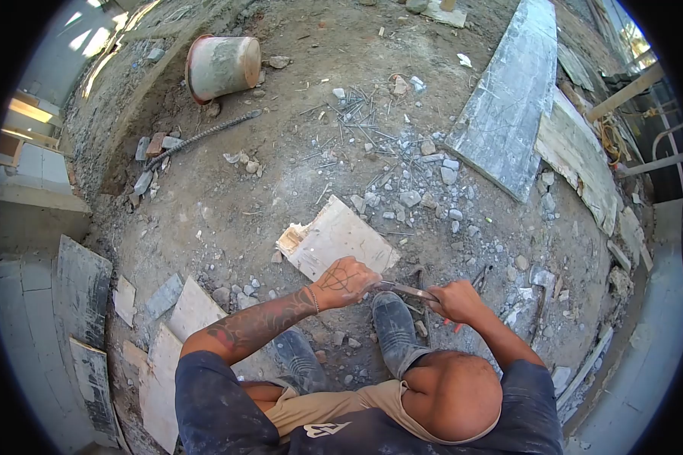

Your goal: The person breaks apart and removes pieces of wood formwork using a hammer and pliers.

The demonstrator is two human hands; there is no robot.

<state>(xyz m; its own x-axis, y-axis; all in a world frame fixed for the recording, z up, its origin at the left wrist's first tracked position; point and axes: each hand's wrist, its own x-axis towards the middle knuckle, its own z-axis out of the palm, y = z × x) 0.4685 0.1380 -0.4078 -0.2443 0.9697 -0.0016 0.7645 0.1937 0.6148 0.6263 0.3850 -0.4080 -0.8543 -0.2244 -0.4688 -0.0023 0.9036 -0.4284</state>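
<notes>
A short flat metal bar (pixel 408 290) spans the space between my two hands, just above my boots. My left hand (pixel 347 282) is closed in a fist at its left end, knuckles up, over the lower edge of a broken pale board (pixel 341 239). My right hand (pixel 459 301) wraps round the other end. Both ends of the bar are hidden in the fingers, so its exact kind cannot be made out. Under the bar lie rubble and some thin dark metal pieces; my grey boot (pixel 395 326) stands close below.
Loose nails (pixel 357 114) and broken stones (pixel 410 199) are scattered ahead. A dirty bucket (pixel 224 67) lies tipped at the upper left, near a ribbed steel rod (pixel 205 138). A long grey plank (pixel 508 98) rests at the right. Broken boards (pixel 159 387) lie at the lower left.
</notes>
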